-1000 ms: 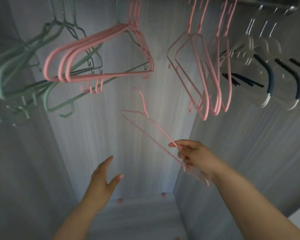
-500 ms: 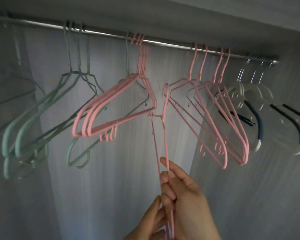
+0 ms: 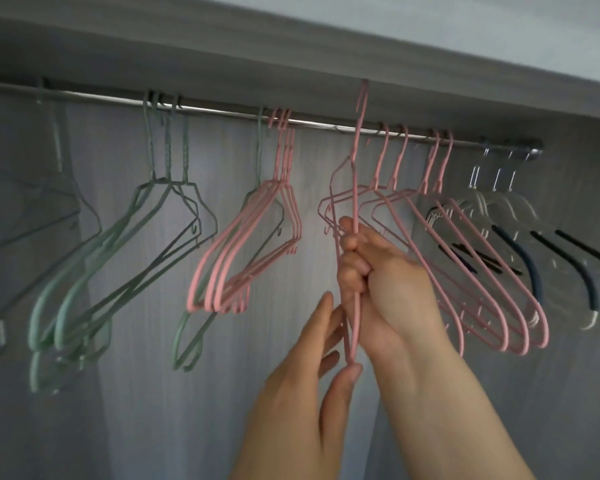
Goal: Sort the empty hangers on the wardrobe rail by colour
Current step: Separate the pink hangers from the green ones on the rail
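Observation:
A metal rail (image 3: 222, 107) runs across the top of the wardrobe. I hold a thin pink hanger (image 3: 355, 174) edge-on and upright, its hook raised just above the rail in the gap between two pink groups. My right hand (image 3: 374, 268) is shut around its middle. My left hand (image 3: 326, 362) pinches its lower end. On the left hang green hangers (image 3: 125, 247), with one more green hanger (image 3: 191, 337) behind the left pink group (image 3: 250, 247). Another pink group (image 3: 465, 258) hangs to the right, and clear hangers with dark grips (image 3: 534, 258) at the far right.
The wardrobe's grey top panel (image 3: 291, 53) sits close above the rail. A grey back wall (image 3: 146, 393) is behind the hangers and a side wall (image 3: 575, 410) closes the right. A faint clear hanger (image 3: 21, 216) hangs at the far left.
The view tilted up to the rail. My right hand lifted the pink hanger from low in the wardrobe to rail height, and my left hand came in to grip its lower end.

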Motion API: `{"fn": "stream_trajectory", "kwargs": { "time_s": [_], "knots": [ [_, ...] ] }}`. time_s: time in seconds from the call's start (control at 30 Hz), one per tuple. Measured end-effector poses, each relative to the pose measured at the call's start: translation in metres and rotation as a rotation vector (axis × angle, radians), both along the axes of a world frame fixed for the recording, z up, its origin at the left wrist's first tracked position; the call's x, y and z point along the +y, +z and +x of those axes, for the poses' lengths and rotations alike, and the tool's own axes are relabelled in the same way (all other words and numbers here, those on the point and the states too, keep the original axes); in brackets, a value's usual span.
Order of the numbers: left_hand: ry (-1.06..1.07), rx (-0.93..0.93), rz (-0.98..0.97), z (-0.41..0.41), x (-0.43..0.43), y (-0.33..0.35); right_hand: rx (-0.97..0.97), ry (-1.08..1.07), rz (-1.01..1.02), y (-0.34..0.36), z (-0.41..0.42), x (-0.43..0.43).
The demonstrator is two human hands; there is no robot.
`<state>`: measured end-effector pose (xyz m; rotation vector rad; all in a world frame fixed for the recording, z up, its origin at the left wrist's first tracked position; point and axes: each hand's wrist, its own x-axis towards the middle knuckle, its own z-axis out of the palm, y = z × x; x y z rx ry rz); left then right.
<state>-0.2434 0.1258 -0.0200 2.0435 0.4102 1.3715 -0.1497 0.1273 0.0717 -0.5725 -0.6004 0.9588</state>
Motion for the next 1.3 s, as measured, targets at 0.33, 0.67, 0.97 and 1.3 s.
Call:
{"fn": "stream_trajectory", "kwargs": {
  "time_s": [0.33,0.67,0.97,1.3],
  "knots": [
    [0.266,0.112,0.271,-0.009,-0.014,-0.01,-0.433,-0.207,-0.276,-0.011,0.013,0.018],
    [0.559,-0.086,0.319,-0.062,0.0,0.06,-1.02,-0.201,-0.169,0.026,-0.033,-0.006],
    [0.39,0.018,0.003,-0.043,0.039,0.06,-0.784,-0.031,-0.191,0.002,-0.059,0.031],
    [0.56,-0.128,-0.084,-0.068,0.043,0.058,-0.796,-0.056,-0.097,-0.004,-0.092,0.056]
  ]
}}
